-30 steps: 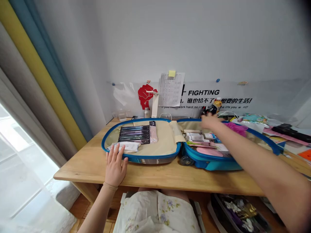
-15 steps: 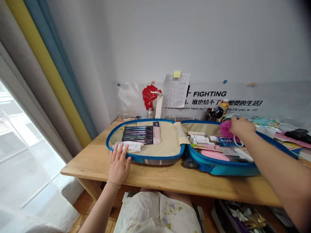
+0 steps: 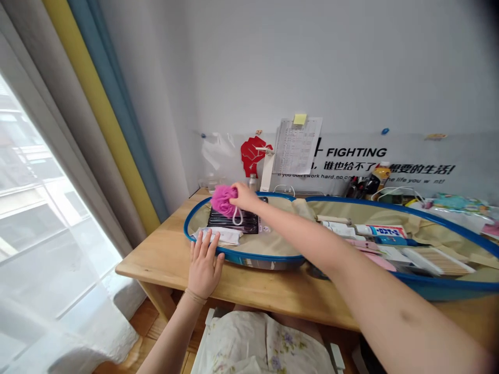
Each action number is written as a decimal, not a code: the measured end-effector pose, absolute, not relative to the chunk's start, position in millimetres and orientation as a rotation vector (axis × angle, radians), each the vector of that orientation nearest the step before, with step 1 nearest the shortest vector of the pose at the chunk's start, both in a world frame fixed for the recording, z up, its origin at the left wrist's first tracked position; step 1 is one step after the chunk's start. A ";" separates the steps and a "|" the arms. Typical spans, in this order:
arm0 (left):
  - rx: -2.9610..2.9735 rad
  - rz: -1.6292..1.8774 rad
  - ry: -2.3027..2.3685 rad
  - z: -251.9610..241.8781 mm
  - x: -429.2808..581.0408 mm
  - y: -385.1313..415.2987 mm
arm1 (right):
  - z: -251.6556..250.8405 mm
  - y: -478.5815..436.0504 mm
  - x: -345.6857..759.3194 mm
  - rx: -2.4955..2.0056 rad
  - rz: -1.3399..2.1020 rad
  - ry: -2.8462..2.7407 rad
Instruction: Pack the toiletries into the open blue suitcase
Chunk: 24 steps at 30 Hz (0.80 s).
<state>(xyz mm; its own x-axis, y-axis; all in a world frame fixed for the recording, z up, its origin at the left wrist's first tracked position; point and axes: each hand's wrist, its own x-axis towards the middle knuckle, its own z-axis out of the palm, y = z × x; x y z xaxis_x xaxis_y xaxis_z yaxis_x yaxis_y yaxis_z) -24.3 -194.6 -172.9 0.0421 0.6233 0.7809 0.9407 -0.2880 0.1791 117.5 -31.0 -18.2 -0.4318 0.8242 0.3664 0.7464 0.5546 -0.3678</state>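
Observation:
My right hand (image 3: pixel 246 197) grips a pink bath puff (image 3: pixel 223 201) with a white cord loop hanging down. It holds the puff over the left half of an open blue suitcase (image 3: pixel 268 255). Beneath the puff lies a pack of toothbrushes (image 3: pixel 249 224), partly covered by it. My left hand (image 3: pixel 205 265) rests on the suitcase's front rim at the left, fingers spread, fingertips against a white packet (image 3: pixel 222 236). In the right half of the suitcase lie a toothpaste tube or box (image 3: pixel 385 231), white tubes (image 3: pixel 339 228) and a bundle of thin sticks (image 3: pixel 440 261).
The suitcase lies on a wooden table (image 3: pixel 163 254). Behind it stand a white lamp (image 3: pixel 267 171), a small bottle (image 3: pixel 252 182), pens (image 3: pixel 354 187) and a yellow-capped bottle (image 3: pixel 382 174). A curtain (image 3: pixel 97 114) hangs at the left.
My right hand has carried the pink bath puff from the suitcase's right half leftward to above the toothbrush pack. My left hand stays on the rim. The view has shifted slightly left.

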 end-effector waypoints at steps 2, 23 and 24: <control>-1.940 -1.127 -1.579 -172.6 -23.8 -195.0 | -31.2 -34.6 87.3 -1.192 0.248 -2.390; -1.980 -1.133 -1.543 -172.8 -27.1 -194.5 | 1.2 -66.7 226.3 -1.020 0.381 -2.653; -1.980 -1.138 -1.537 -172.6 -27.3 -194.4 | 4.3 -69.7 251.9 -1.111 0.399 -2.617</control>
